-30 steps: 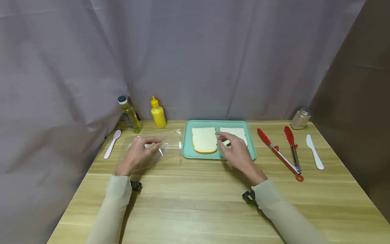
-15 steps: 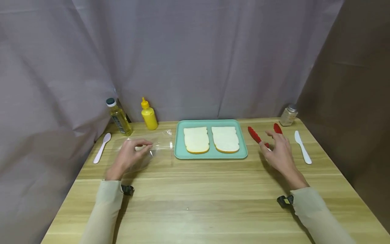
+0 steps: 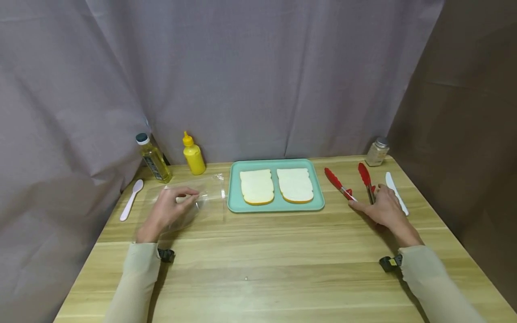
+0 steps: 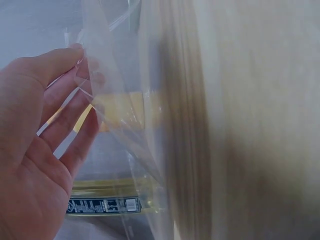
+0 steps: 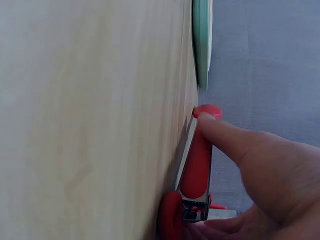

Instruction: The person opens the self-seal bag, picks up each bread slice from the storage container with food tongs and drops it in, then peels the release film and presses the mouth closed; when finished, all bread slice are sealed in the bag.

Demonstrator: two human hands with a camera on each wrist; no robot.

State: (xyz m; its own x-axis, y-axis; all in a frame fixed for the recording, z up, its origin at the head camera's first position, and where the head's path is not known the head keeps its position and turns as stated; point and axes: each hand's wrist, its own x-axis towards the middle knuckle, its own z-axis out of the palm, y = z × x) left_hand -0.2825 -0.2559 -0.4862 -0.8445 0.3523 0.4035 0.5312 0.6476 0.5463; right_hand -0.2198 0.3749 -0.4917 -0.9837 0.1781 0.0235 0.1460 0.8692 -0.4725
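Two pale bread slices (image 3: 276,185) already on mint-green tray (image 3: 235,202) between hands; right hand (image 3: 383,208) closing fingers round red-handled metal tongs (image 3: 350,186), apparently not lifted; left hand (image 3: 171,208) pinches clear plastic bag (image 3: 202,195) beneath it.

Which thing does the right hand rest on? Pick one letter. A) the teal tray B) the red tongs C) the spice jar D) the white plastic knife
B: the right hand lies over the red tongs, a finger along one arm in the wrist view.
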